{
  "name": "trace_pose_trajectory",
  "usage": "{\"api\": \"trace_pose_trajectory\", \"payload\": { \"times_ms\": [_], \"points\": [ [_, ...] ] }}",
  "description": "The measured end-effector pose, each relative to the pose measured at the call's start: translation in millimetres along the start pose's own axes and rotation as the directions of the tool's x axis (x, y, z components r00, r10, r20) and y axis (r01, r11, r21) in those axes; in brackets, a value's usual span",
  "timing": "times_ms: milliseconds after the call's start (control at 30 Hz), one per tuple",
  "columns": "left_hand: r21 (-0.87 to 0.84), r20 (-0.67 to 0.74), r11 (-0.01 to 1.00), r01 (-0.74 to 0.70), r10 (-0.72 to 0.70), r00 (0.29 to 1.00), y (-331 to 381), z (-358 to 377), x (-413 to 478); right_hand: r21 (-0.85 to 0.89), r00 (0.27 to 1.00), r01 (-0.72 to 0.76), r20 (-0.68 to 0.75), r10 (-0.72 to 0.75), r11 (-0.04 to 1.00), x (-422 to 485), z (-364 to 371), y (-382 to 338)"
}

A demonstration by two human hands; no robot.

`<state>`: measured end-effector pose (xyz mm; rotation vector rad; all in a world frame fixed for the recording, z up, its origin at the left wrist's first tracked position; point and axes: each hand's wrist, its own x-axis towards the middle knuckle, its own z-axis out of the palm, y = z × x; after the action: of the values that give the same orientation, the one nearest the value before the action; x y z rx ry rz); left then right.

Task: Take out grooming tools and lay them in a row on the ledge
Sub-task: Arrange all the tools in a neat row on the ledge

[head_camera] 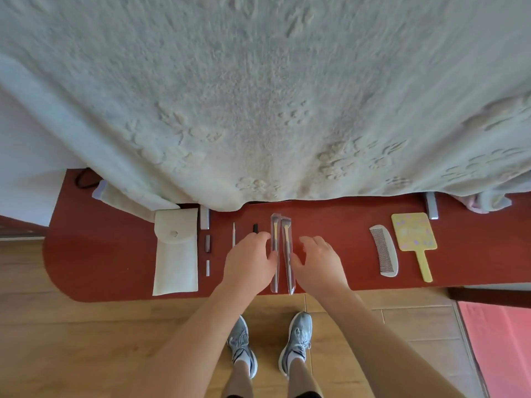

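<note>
On the red ledge (330,225) two makeup brushes in clear sleeves lie side by side, the left brush (275,248) and the right brush (286,254). My left hand (248,259) rests beside the left brush, its fingers touching the sleeve. On the other side my right hand (319,261) touches the right brush with its thumb. Both hands have relaxed fingers. A cream pouch (175,251) lies at the left. Beside it are a white stick (233,234), a small dark tube (207,243) and a black piece (255,227). A white comb (384,249) and a yellow hand mirror (413,237) lie at the right.
A pale embossed bedspread (258,96) hangs over the back of the ledge. A black cord (83,178) and a folded cloth (123,198) sit at the far left. Wooden floor and my grey shoes (297,337) are below; a pink mat (502,340) is at the right.
</note>
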<state>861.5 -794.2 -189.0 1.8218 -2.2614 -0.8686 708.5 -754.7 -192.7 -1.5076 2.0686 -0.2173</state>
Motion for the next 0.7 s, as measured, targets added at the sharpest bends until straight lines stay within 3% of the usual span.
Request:
{"api": "trace_pose_trajectory", "payload": {
  "times_ms": [700],
  "points": [
    [-0.024, 0.053, 0.991, 0.131, -0.13, 0.99, 1.7, 35.0, 13.3, 0.058, 0.999, -0.034, 0.031, 0.032, 0.998, 8.1, 27.5, 4.7]
  ]
}}
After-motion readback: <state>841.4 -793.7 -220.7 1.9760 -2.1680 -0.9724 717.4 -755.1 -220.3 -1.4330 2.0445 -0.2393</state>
